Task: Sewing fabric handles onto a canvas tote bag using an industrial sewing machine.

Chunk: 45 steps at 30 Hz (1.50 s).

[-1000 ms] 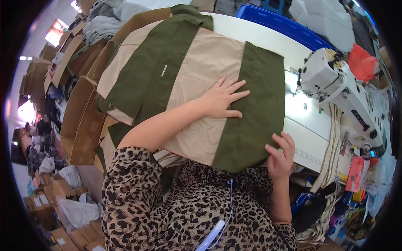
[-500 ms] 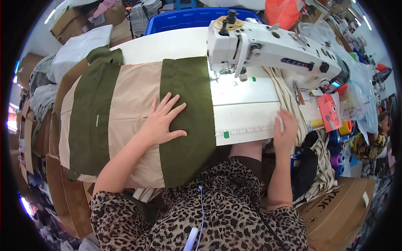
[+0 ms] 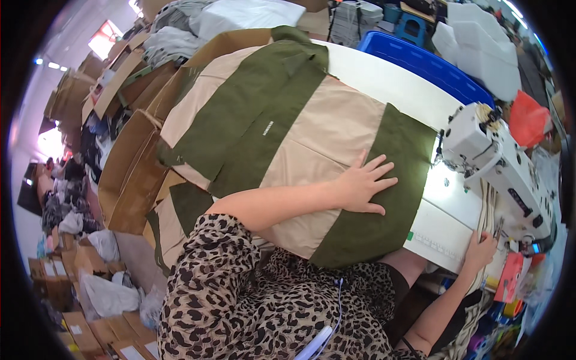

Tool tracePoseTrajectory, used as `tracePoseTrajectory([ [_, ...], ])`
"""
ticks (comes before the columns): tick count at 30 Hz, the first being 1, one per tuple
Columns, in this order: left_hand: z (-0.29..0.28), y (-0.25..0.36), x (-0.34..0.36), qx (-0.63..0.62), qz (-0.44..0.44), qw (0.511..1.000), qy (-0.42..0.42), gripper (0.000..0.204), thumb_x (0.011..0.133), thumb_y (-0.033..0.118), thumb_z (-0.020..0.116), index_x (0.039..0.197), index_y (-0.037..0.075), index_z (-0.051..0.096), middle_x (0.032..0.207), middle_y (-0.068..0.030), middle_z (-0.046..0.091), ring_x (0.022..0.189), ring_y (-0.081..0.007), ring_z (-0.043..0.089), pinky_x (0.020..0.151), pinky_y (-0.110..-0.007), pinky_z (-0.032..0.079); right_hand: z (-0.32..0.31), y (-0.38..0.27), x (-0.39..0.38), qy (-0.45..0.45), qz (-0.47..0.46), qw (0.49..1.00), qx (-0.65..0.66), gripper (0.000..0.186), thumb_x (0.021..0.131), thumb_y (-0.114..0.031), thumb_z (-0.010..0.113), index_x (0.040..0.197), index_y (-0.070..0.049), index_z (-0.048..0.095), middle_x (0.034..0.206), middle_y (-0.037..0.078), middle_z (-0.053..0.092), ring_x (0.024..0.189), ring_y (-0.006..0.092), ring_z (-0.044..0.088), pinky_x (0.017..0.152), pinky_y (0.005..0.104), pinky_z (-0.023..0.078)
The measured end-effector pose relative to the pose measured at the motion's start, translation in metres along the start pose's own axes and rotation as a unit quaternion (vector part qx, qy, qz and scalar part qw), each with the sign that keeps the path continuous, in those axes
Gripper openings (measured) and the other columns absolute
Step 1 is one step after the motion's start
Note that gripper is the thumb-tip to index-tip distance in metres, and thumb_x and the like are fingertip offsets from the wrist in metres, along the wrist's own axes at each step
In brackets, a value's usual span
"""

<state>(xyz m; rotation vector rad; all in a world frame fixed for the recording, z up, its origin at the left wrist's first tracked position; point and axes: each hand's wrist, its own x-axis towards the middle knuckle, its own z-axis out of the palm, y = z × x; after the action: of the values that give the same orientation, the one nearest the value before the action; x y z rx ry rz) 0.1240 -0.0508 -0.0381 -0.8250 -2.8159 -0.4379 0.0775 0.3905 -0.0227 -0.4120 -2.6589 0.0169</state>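
The large panel of olive-green and beige striped cloth (image 3: 300, 147) lies spread over the left part of the white table (image 3: 396, 72) in front of you, its near edge reaching your lap. A small white label (image 3: 267, 128) sits on the wide green stripe toward its left, and a bunched green fold stands at the far end.

Your left hand (image 3: 363, 183) rests flat on the cloth, its fingers spread apart and grasping nothing; the back of the hand lies at the seam, with the fingertips on the right-hand green stripe. Your left forearm crosses the beige stripe.

Your right hand (image 3: 480, 252) is well apart from the cloth, at the table's right front, beside the long cream fabric strips (image 3: 489, 201). Its fingers are bent, and you cannot tell from this view whether they grip anything.

Just right of the cloth, the white sewing machine (image 3: 504, 162) stands with its lamp lighting the table. A printed measuring scale (image 3: 438, 245) runs along the near edge.

Beyond the table is a blue plastic bin (image 3: 423, 66), with a red plastic bag (image 3: 528, 118) behind the machine. At the left stands an open brown cardboard box (image 3: 129, 156).
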Motion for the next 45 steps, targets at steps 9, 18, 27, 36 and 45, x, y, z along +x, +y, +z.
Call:
tracePoseTrajectory([
  [9, -0.053, 0.08, 0.032, -0.32, -0.028, 0.945, 0.056, 0.051, 0.087, 0.029, 0.075, 0.129, 0.004, 0.06, 0.122, -0.0145, 0.066, 0.121, -0.0332, 0.06, 0.107, -0.048, 0.045, -0.124, -0.021, -0.068, -0.038, -0.002, 0.952, 0.303, 0.019, 0.087, -0.005, 0.068, 0.095, -0.001, 0.052, 0.084, 0.006, 0.05, 0.081, 0.0187, 0.049, 0.079, 0.0318, 0.046],
  [18, -0.007, 0.108, 0.072, -0.668, -0.262, 0.638, -0.279, 0.056, 0.095, 0.015, 0.07, 0.139, -0.003, 0.04, 0.113, -0.0171, 0.065, 0.085, -0.02, 0.071, 0.069, -0.036, 0.062, -0.166, -0.121, -0.172, -0.458, -0.431, 0.666, 0.4, 0.024, 0.084, -0.015, 0.073, 0.103, -0.012, 0.059, 0.092, 0.009, 0.063, 0.076, 0.0313, 0.068, 0.062, 0.0412, 0.056],
  [27, -0.055, 0.034, 0.082, -0.69, -0.292, 0.606, -0.268, 0.032, 0.109, 0.02, 0.045, 0.133, 0.0, 0.053, 0.126, -0.0153, 0.063, 0.108, -0.0298, 0.069, 0.083, -0.042, 0.062, -0.135, -0.122, -0.156, -0.486, -0.475, 0.537, 0.501, 0.041, 0.082, -0.006, 0.068, 0.121, -0.016, 0.066, 0.097, 0.005, 0.07, 0.091, 0.0291, 0.07, 0.077, 0.0389, 0.057],
  [36, -0.084, -0.044, 0.064, -0.761, -0.291, 0.579, -0.032, 0.033, 0.109, 0.019, 0.043, 0.137, 0.004, 0.053, 0.108, -0.0127, 0.065, 0.107, -0.028, 0.067, 0.092, -0.041, 0.058, -0.126, -0.1, -0.144, -0.31, -0.336, 0.821, 0.342, 0.032, 0.081, -0.008, 0.073, 0.112, -0.015, 0.069, 0.084, 0.007, 0.068, 0.078, 0.029, 0.067, 0.068, 0.0415, 0.053],
  [45, -0.089, -0.093, 0.035, -0.807, -0.279, 0.5, 0.145, 0.034, 0.11, 0.018, 0.045, 0.139, 0.002, 0.05, 0.111, -0.0075, 0.067, 0.093, -0.0151, 0.067, 0.083, -0.031, 0.058, -0.096, -0.064, -0.137, -0.216, -0.184, 0.916, 0.283, 0.016, 0.08, -0.008, 0.074, 0.089, -0.01, 0.062, 0.088, 0.007, 0.07, 0.083, 0.0308, 0.066, 0.076, 0.0425, 0.048],
])
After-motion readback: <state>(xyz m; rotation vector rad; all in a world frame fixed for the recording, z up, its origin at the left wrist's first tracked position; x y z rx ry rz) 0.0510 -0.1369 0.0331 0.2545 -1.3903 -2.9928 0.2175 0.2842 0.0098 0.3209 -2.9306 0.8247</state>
